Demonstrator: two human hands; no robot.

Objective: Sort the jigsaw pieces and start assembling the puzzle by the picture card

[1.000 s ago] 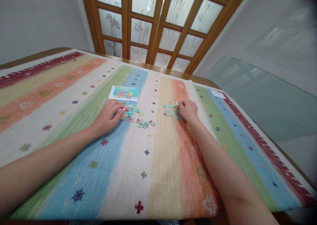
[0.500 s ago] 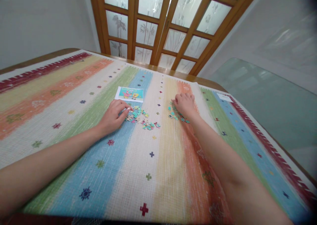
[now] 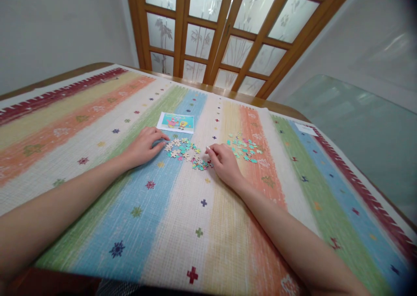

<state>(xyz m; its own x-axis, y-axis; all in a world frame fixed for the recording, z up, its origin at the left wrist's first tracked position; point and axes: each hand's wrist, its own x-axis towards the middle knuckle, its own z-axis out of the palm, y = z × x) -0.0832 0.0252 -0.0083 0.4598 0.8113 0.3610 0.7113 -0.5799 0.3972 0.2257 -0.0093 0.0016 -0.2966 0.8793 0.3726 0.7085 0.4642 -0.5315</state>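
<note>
Two loose bunches of little jigsaw pieces (image 3: 178,144) here, lying on a striped cloth (image 3: 169,231) over the surface (image 3: 289,109). The bigger pile (image 3: 189,154) sits between the hands, with a picture card (image 3: 177,123) just off it at about 11 o'clock. The smaller scatter (image 3: 244,147) is over at 3 o'clock from that pile, past the right hand.

Left hand (image 3: 145,145) is palm down at the pile's 9 o'clock side, fingers bent and thumb close below the index, tips at or just beside the pieces. Right hand (image 3: 224,162) is at 3 o'clock, thumb and index drawn together by the pile's edge. Can't tell from up here whether either one has a piece pinched, the tips are just too small.

Handling-wise, I'd guess thin pressed card: next to no weight, fairly stiff, but the knobs would probably bend or peel if you crank on them. Not very slippery, and the woven-looking cloth likely adds some grip. I'd take each piece by two opposite edges of its body, thumb and index, never by a knob. Flat ones are probably fiddly to get a nail under. The big pile looks crowded, so a rough tug could drag neighbours along.
</note>
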